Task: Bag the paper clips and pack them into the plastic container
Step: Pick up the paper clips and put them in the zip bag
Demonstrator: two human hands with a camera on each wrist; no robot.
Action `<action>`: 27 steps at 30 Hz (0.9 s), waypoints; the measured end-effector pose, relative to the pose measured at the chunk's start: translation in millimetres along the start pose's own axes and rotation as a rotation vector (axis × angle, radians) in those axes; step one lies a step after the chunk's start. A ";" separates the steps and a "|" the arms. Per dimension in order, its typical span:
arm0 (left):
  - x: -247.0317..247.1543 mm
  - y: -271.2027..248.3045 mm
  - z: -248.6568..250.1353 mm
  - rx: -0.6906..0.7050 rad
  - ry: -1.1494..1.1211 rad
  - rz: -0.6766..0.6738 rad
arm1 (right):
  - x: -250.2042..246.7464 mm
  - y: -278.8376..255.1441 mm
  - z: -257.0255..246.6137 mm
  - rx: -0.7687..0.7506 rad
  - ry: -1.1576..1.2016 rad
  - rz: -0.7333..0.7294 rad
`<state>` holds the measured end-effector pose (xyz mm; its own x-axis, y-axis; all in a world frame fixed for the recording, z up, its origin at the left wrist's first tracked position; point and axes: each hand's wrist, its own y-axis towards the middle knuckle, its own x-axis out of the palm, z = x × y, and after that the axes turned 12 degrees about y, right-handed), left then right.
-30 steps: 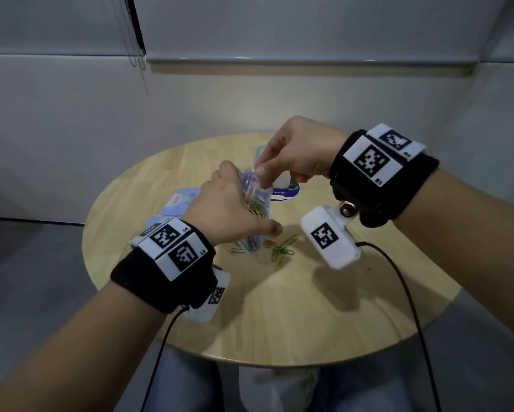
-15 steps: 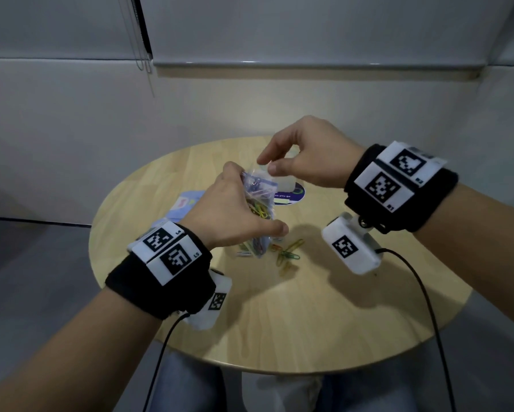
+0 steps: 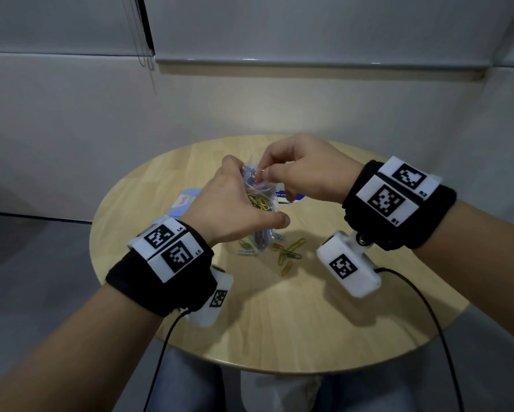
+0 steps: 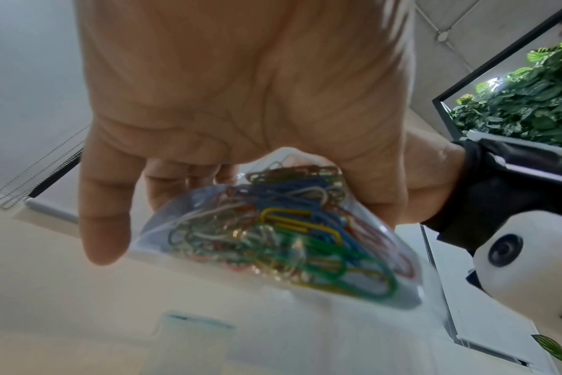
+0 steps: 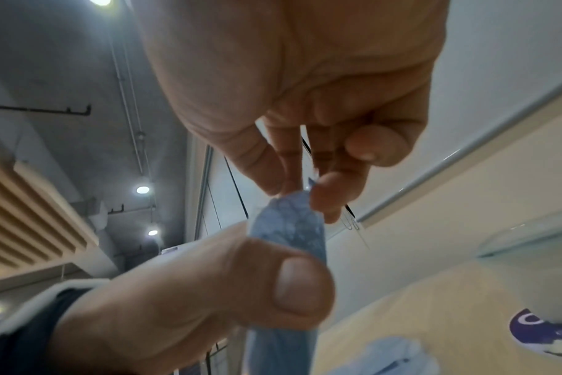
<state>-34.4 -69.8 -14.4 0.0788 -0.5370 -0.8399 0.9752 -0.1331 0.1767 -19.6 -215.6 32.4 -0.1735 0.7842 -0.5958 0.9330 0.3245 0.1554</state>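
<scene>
My left hand (image 3: 235,209) gripped the small clear plastic zip bag (image 4: 273,223) around its middle, held above the round wooden table (image 3: 279,316). My right hand (image 3: 303,173) pinched the bag's top edge between thumb and fingertips (image 5: 324,187). Risk: the mouth looked unsealed, so a tilt or a loose pinch could spill clips; squeezing the belly could push them up and out. More loose coloured paper clips (image 3: 288,254) lay on the table just below, not yet bagged. The bag bulged with tangled blue, green, yellow and red wire clips; its film was creased. I could not make out the plastic container for certain.
</scene>
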 end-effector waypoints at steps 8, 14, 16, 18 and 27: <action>-1.1 -2.6 1.5 0.001 -0.027 -0.013 | 1.8 -2.3 2.5 0.059 -0.017 -0.039; -1.1 -1.7 3.7 0.001 -0.040 -0.024 | 4.7 0.5 2.3 0.004 0.072 0.022; -2.1 -1.5 1.8 -0.002 -0.031 -0.031 | 1.2 1.6 1.5 -0.012 0.101 0.029; -3.4 -0.7 -0.3 -0.011 -0.025 -0.034 | -1.2 1.3 0.7 0.021 0.109 -0.021; 0.2 4.5 -9.7 -0.052 -0.012 -0.011 | 7.7 -0.9 2.3 0.173 0.196 -0.220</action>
<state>-27.9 -62.4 -18.8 0.0661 -0.5460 -0.8352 0.9855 -0.0954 0.1404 -21.0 -211.1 25.8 -0.4186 0.7974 -0.4347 0.9031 0.4160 -0.1065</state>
